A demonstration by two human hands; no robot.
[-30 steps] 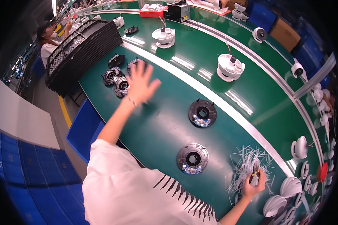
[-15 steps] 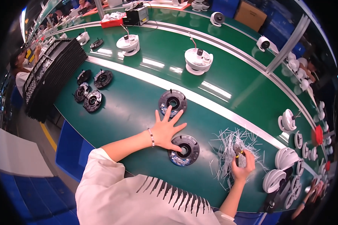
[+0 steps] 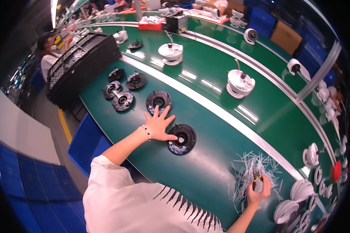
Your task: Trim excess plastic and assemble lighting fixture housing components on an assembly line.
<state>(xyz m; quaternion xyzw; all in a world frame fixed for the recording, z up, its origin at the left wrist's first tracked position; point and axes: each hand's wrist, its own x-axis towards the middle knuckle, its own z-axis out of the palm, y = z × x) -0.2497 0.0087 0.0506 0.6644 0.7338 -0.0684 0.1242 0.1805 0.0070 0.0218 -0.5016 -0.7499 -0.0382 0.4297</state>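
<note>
My left hand lies with fingers spread over two black round plastic housings with circuit boards. Its fingertips rest on the farther housing, and its thumb touches the rim of the nearer housing. At the right, my right hand is closed around diagonal cutters with yellow-and-black handles, jaws pointing away from me. The cutters are over a heap of cut clear-white plastic strips. Several more black housings lie just left of my left hand.
Black stacked trays stand at the table's far left. Beyond a white strip, white camera bodies sit on the green conveyor. White rings lie right of the heap. A blue bin is below the left edge. Other people sit farther off.
My left hand has slid both housings leftward, closer to the group of black housings. The right hand stays at the strips with the cutters. The whole view has turned left.
</note>
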